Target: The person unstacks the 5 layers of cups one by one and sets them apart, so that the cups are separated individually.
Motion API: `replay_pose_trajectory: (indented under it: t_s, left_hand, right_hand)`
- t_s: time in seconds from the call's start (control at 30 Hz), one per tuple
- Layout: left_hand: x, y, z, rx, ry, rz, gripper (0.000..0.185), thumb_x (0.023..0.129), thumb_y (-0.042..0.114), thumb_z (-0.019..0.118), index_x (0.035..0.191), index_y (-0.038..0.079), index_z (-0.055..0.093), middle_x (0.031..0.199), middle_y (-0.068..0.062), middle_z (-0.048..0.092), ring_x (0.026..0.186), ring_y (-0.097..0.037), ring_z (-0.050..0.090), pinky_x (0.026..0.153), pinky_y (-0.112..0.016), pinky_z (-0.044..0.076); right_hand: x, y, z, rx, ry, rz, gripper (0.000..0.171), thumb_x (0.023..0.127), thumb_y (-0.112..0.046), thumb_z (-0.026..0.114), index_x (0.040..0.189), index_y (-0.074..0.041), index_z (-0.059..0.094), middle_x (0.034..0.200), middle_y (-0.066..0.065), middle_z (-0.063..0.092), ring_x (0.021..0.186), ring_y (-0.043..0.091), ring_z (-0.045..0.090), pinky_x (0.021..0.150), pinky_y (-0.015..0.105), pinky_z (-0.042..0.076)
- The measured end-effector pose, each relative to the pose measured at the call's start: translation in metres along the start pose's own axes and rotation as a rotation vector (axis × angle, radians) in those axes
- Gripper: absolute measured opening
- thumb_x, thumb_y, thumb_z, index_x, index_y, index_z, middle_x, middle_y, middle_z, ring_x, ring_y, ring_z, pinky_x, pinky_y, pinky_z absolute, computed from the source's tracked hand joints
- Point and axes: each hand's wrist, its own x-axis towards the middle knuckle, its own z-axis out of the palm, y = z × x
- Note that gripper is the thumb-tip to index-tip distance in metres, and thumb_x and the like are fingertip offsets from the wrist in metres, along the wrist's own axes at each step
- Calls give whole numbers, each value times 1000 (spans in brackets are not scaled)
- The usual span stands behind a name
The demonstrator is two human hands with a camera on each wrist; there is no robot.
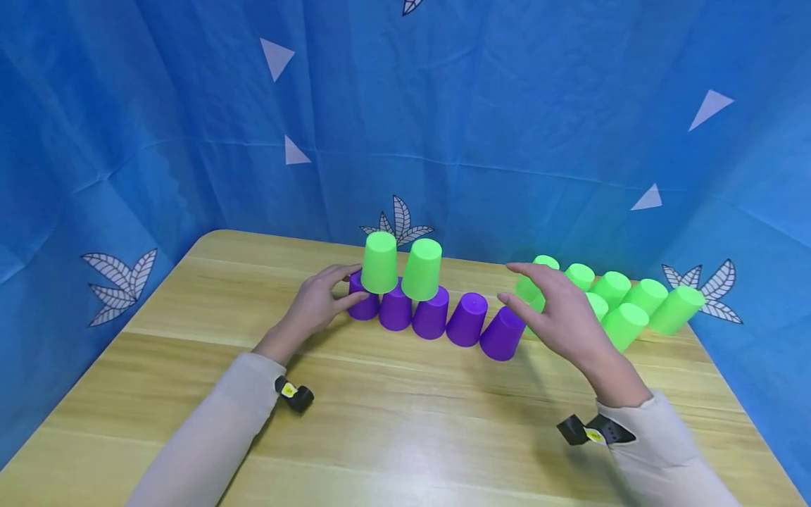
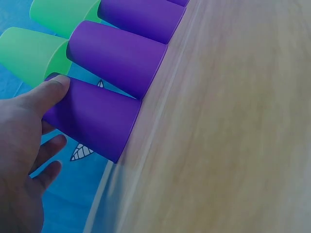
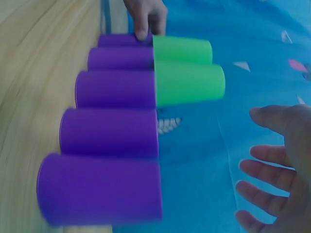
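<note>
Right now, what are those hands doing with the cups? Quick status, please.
Left hand holds the end purple cup. Right hand open, empty, beside loose green cups. Two stacked green cups atop the purple row. Nothing blocking.

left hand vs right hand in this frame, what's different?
The left hand grips the end purple cup of the purple row, thumb and fingers round it; the right hand holds nothing, fingers spread. The left hand sits low by the table; the right hand hovers in the air between the purple row and the loose green cups. Shared: both are bare and wear a wrist camera over a pale sleeve.
</note>
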Motion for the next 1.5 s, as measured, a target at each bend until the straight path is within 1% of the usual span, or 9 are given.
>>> replay_pose_trajectory:
  t_s: [0.17, 0.27, 0.47, 0.6, 0.9, 1.13, 1.27, 1.37, 1.5]
  left_hand:
    - [0, 1, -1, 10, 6, 16, 60, 89, 42, 71, 139, 13, 55, 134, -8, 59, 124, -31, 54, 105, -51, 43]
    - [0, 3, -2, 25, 5, 18, 59, 89, 40, 72, 139, 13, 55, 135, -9, 58, 125, -31, 52, 105, -51, 42]
    - [0, 4, -3, 57, 3, 18, 58, 89, 40, 73, 138, 13, 56, 135, -10, 57, 127, -30, 51, 106, -52, 41]
    - [0, 4, -3, 66, 3, 29, 59, 89, 41, 72, 137, 12, 57, 135, -10, 57, 127, -30, 51, 106, -52, 42]
    - [1, 1, -2, 64, 11, 44, 59, 88, 41, 72, 137, 12, 57, 138, -9, 56, 130, -30, 48, 107, -52, 40]
    - [1, 1, -1, 96, 8, 59, 59, 88, 42, 72, 137, 12, 57, 138, -9, 56, 133, -32, 44, 113, -50, 32]
    - [0, 2, -1, 100, 15, 64, 59, 88, 41, 72, 137, 11, 58, 137, -9, 57, 132, -32, 46, 114, -49, 31]
    - [0, 2, -1, 103, 16, 60, 59, 88, 41, 72, 137, 11, 58, 137, -10, 57, 133, -33, 45, 114, -50, 31]
    - [0, 2, -1, 103, 13, 52, 59, 88, 40, 72, 137, 11, 57, 137, -11, 57, 133, -36, 44, 112, -53, 33]
  right_hand:
    - [16, -15, 9, -3, -29, -48, 51, 94, -34, 67, 135, -6, 56, 134, 14, 58, 126, 36, 49, 103, 55, 40]
    - [26, -24, 14, -7, -42, -58, 51, 94, -35, 66, 135, -7, 56, 134, 12, 58, 127, 34, 48, 104, 53, 40]
    - [44, -40, 23, 1, -90, -41, 52, 96, -40, 62, 137, -8, 55, 136, 11, 56, 129, 33, 47, 106, 52, 39]
    - [55, -47, 28, -21, -120, -15, 57, 95, -45, 61, 139, -10, 53, 139, 10, 54, 131, 32, 45, 107, 51, 38]
    - [80, -57, 45, -41, -174, 7, 62, 94, -44, 63, 142, -7, 48, 139, 13, 53, 130, 33, 47, 106, 51, 40]
    - [85, -61, 55, -17, -175, 44, 63, 93, -43, 65, 142, -8, 48, 137, 12, 55, 126, 33, 50, 103, 49, 43]
    - [84, -63, 56, 7, -175, 77, 62, 92, -44, 65, 141, -9, 47, 131, 12, 59, 121, 33, 54, 98, 49, 46]
    - [81, -63, 55, 52, -159, 94, 61, 91, -42, 67, 139, -10, 46, 126, 12, 62, 118, 32, 56, 96, 47, 48]
    - [74, -61, 49, 131, -115, 109, 58, 90, -40, 69, 136, -11, 47, 127, 9, 62, 119, 31, 56, 97, 47, 47]
